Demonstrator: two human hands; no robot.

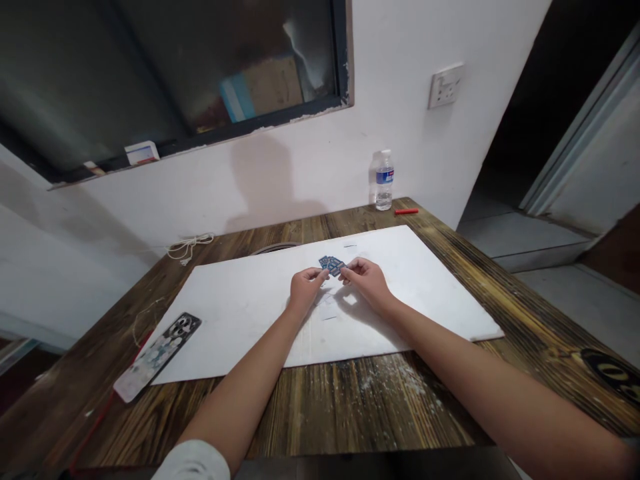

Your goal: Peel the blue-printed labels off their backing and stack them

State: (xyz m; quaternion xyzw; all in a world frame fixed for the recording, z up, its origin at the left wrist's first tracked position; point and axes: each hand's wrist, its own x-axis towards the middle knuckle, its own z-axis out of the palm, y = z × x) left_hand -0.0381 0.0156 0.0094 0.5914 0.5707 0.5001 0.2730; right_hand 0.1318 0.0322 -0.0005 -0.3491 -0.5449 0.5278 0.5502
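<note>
Between my two hands is a fanned bunch of small blue patterned cards (332,264), held a little above a white board (240,313). My left hand (305,288) pinches the cards' left side between thumb and fingers. On the right side, my right hand (369,281) grips the cards the same way, thumb toward me. The fingertips of both hands are partly hidden behind the cards. What is printed on the cards is too small to read. Faint marks and shadows show on the board beneath my hands.
The board lies on a dark wooden table (360,407). A phone (157,357) rests across the board's left edge. White cable (191,245) lies at the back left. A water bottle (385,181) and a red stick-like object (407,211) are at the back right, near the wall.
</note>
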